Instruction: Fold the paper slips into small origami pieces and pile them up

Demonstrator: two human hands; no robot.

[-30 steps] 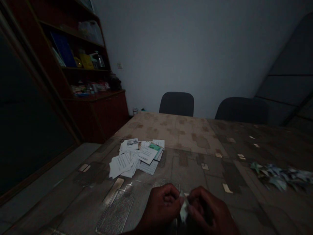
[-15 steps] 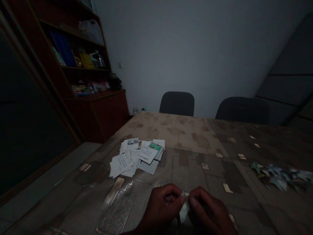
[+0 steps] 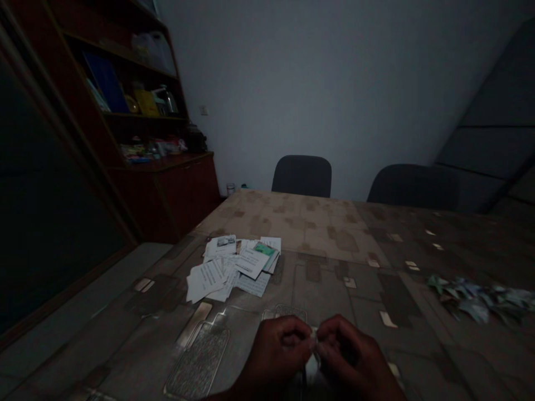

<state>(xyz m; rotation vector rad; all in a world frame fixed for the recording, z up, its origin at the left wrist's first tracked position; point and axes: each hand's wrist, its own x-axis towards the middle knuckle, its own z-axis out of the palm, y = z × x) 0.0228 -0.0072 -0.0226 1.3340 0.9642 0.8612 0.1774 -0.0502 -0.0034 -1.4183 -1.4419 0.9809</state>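
Note:
My left hand (image 3: pixel 273 356) and my right hand (image 3: pixel 355 362) meet at the near edge of the table (image 3: pixel 326 234). Both are closed in a pinch on a small pale piece of folded paper (image 3: pixel 311 365) held between them. Only a sliver of that paper shows between the fingers. A loose pile of printed paper cards (image 3: pixel 234 266) lies on the table ahead and to the left of my hands. A heap of small folded paper shapes (image 3: pixel 478 295) lies at the right.
The room is dim. Two dark chairs (image 3: pixel 301 175) (image 3: pixel 412 186) stand behind the table's far edge. A dark wooden shelf unit (image 3: pixel 137 122) with books and clutter fills the left side. A patterned cloth covers the table.
My fingers have drawn closer together over the paper, so less of it shows than before. The view has tilted slightly; nothing on the table has moved.

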